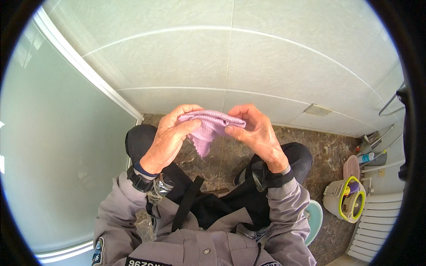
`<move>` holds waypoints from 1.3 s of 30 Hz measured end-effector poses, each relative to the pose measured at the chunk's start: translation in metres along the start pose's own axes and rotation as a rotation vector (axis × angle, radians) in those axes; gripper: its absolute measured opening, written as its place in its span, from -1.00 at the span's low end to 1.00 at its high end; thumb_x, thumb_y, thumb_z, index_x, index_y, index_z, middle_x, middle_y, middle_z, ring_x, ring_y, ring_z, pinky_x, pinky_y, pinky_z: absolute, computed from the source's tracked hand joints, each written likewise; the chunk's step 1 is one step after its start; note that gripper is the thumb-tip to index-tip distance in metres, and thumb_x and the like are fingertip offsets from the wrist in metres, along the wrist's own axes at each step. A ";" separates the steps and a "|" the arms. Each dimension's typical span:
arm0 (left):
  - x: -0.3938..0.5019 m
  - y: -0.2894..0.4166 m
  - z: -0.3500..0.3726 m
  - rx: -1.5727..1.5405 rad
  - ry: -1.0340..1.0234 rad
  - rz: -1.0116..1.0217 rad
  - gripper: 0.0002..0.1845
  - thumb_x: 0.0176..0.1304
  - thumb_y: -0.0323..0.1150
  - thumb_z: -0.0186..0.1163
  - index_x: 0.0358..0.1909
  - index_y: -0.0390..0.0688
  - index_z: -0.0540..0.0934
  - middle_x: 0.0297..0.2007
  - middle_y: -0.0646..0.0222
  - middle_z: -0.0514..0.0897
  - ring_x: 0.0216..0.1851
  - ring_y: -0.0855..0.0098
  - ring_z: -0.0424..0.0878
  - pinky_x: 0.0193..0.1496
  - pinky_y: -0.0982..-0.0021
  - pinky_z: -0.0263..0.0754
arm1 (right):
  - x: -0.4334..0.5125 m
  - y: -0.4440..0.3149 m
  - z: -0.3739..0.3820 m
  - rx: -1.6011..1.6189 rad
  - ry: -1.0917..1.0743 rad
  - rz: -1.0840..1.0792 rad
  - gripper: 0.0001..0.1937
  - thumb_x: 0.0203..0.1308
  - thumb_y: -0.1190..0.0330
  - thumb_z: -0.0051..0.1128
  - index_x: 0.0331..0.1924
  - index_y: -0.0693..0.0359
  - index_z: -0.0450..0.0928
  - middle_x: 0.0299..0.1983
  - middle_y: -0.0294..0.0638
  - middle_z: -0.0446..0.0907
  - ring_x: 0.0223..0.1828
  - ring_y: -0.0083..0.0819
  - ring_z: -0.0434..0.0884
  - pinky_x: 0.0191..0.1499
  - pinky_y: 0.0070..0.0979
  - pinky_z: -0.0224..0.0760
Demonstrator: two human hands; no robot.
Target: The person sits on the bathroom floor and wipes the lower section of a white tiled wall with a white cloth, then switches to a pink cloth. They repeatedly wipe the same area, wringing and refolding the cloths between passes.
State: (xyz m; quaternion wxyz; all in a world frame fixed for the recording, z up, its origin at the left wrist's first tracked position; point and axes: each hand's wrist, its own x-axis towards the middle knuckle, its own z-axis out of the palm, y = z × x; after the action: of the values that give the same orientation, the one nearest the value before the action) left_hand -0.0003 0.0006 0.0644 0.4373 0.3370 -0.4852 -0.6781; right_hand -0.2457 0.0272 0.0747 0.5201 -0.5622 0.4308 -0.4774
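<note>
A pink-purple woven cloth (208, 128) with a zigzag-cut edge is stretched between my two hands above the floor. My left hand (173, 136) pinches its left end, thumb on the near side and fingers behind. At the other end, my right hand (254, 133) grips the cloth between thumb and fingers. The upper edge is folded over into a thick roll, and a pointed corner hangs down left of the middle. My fingertips behind the cloth are partly hidden.
A tiled wall (186, 63) rises ahead, and a frosted glass panel (60, 139) stands on the left. To the right are a mop bucket (334, 198) with a lime-green rim, a pink basin (351, 168), a white radiator (381, 212) and a light-green basin (314, 221). The floor (199, 169) is brown marbled.
</note>
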 end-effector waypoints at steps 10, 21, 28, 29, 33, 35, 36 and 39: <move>-0.004 0.006 0.004 0.227 -0.051 -0.082 -0.66 0.35 -0.39 0.39 0.10 -0.27 0.60 -0.08 0.45 0.71 -0.06 0.60 0.64 0.07 0.47 0.53 | 0.004 -0.007 0.000 0.024 -0.035 -0.046 -0.84 0.42 0.40 0.29 -0.05 0.29 0.63 -0.26 -0.39 0.64 -0.21 -0.69 0.53 -0.11 -0.60 0.46; 0.001 0.001 -0.003 0.418 0.113 -0.001 -0.77 0.41 -0.30 0.34 -0.05 -0.23 0.66 -0.28 0.55 0.66 -0.20 0.66 0.58 -0.07 0.55 0.47 | 0.007 0.003 0.011 -0.102 0.092 -0.046 -0.84 0.35 0.43 0.34 -0.09 0.31 0.67 -0.36 -0.38 0.64 -0.30 -0.66 0.56 -0.22 -0.59 0.48; 0.001 -0.002 0.000 -0.044 0.162 -0.110 -0.81 0.48 -0.33 0.21 -0.04 -0.22 0.64 -0.13 0.44 0.70 -0.09 0.57 0.67 -0.01 0.49 0.56 | -0.007 0.000 0.043 -0.242 -0.176 -0.318 -0.73 0.27 0.37 0.41 -0.02 0.31 0.66 -0.18 -0.12 0.69 -0.22 -0.39 0.71 -0.19 -0.41 0.62; -0.001 -0.001 -0.001 -0.018 0.108 -0.077 -0.82 0.49 -0.34 0.19 -0.03 -0.22 0.63 -0.13 0.44 0.69 -0.09 0.56 0.67 0.00 0.48 0.57 | -0.007 -0.001 0.040 -0.223 -0.194 -0.332 -0.72 0.27 0.37 0.41 -0.01 0.31 0.66 -0.17 -0.11 0.69 -0.20 -0.37 0.72 -0.18 -0.40 0.62; -0.006 0.007 -0.005 0.386 -0.051 0.152 -0.79 0.45 -0.38 0.16 0.01 -0.27 0.61 -0.08 0.36 0.67 -0.06 0.51 0.66 0.04 0.44 0.57 | -0.005 -0.002 0.018 -0.179 -0.081 -0.145 -0.63 0.29 0.41 0.31 0.17 0.25 0.61 0.05 -0.12 0.68 0.01 -0.36 0.68 0.13 -0.34 0.57; -0.003 0.011 -0.008 0.473 -0.129 0.262 -0.74 0.39 -0.37 0.22 0.02 -0.29 0.60 -0.06 0.33 0.65 -0.04 0.49 0.65 0.04 0.45 0.55 | -0.002 0.002 0.013 -0.262 -0.129 -0.165 -0.48 0.27 0.38 0.32 0.31 0.22 0.51 0.18 -0.08 0.62 0.10 -0.29 0.64 0.27 -0.26 0.47; -0.002 0.013 -0.009 0.655 -0.212 0.445 -0.70 0.35 -0.36 0.25 0.03 -0.31 0.60 -0.05 0.33 0.64 -0.04 0.49 0.64 0.04 0.46 0.53 | -0.001 0.004 0.013 -0.297 -0.136 -0.214 -0.45 0.26 0.38 0.32 0.34 0.22 0.49 0.21 -0.07 0.61 0.12 -0.28 0.64 0.29 -0.25 0.45; -0.003 0.014 -0.009 0.620 -0.221 0.445 -0.64 0.34 -0.32 0.28 0.07 -0.32 0.57 -0.06 0.37 0.63 -0.04 0.51 0.64 0.06 0.47 0.52 | -0.001 0.011 0.015 -0.207 -0.266 -0.122 -0.40 0.24 0.37 0.36 0.37 0.26 0.45 0.14 -0.07 0.64 0.10 -0.28 0.63 0.26 -0.28 0.44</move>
State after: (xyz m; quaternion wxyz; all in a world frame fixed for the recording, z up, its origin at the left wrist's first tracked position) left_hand 0.0127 -0.0022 0.0750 0.3964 0.2646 -0.7722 -0.4203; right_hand -0.2309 0.0300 0.0632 0.4819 -0.6962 0.3698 -0.3826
